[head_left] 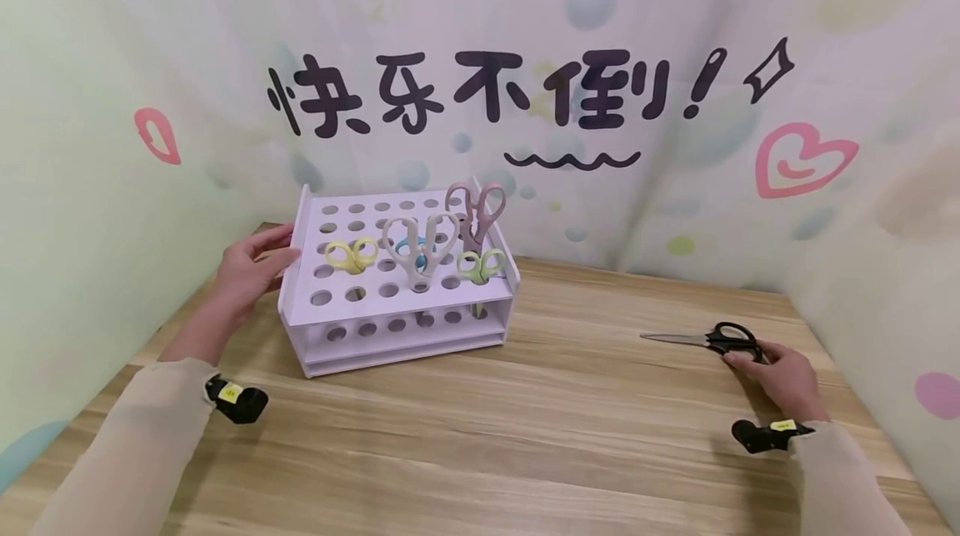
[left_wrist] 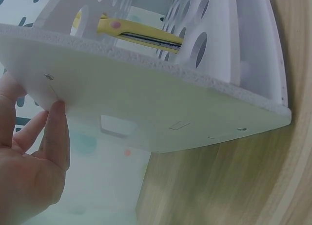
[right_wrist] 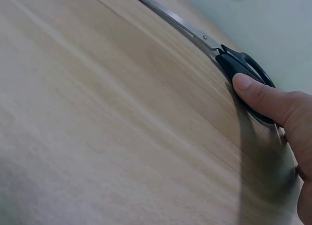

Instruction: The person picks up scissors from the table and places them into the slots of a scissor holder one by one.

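Observation:
A white perforated rack (head_left: 412, 308) stands on the table, with several scissors upright in its holes. My left hand (head_left: 251, 273) touches the rack's left side panel with fairly straight fingers. In the left wrist view, a fingertip of that hand (left_wrist: 36, 171) lies on the outer side panel (left_wrist: 146, 103). Far to the right, black-handled scissors (head_left: 731, 340) lie near the table surface, blades pointing left. My right hand (head_left: 787, 378) holds them by the handle. Its thumb rests on the black handle (right_wrist: 234, 69) in the right wrist view; the other fingers are mostly hidden.
In the rack stand yellow scissors (head_left: 352, 256), large grey scissors (head_left: 422, 257), green scissors (head_left: 482, 266), brownish-pink scissors (head_left: 475, 215) and blue-handled scissors (head_left: 411, 246). A printed cloth (head_left: 675, 211) hangs behind the wooden table (head_left: 525, 436); walls close off both sides.

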Available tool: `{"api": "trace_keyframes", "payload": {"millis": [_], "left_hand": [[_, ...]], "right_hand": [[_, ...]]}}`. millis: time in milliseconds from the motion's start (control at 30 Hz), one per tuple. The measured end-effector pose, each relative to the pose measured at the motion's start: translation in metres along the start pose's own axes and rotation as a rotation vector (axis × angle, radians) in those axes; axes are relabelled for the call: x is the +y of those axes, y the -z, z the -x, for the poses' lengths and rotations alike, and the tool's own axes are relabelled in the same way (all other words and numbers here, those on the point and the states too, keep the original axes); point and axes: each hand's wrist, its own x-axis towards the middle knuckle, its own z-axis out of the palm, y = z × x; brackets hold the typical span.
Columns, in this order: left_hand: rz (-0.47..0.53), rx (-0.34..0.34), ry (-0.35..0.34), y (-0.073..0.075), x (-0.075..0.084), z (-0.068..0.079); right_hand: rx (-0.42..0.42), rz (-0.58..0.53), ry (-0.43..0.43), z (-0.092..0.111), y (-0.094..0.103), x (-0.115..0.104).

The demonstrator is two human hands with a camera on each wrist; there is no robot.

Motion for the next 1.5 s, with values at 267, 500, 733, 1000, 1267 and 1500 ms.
{"api": "trace_keyframes", "payload": {"millis": [267, 500, 733, 1000, 1267, 1500], "left_hand": [[0.002, -0.010, -0.001, -0.001, 0.001, 0.001], [-0.015, -0.010, 0.002, -0.002, 0.001, 0.002], [-0.012, -0.007, 0.003, -0.001, 0.003, 0.003], [-0.011, -0.016, -0.005, -0.001, 0.004, 0.002], [0.066, -0.017, 0.002, 0.001, 0.005, 0.003], [0.028, -0.024, -0.005, 0.001, 0.003, 0.003]], "right_hand": [[0.098, 0.014, 0.021, 0.003, -0.003, -0.002], [0.104, 0.003, 0.016, 0.002, -0.002, -0.003], [0.091, -0.093, -0.008, 0.000, 0.002, -0.010], [0.108, -0.212, -0.042, -0.005, 0.011, -0.017], [0.139, -0.977, -0.034, -0.044, -0.004, 0.038], [0.169, -1.044, -0.054, -0.066, -0.004, 0.062]]}}
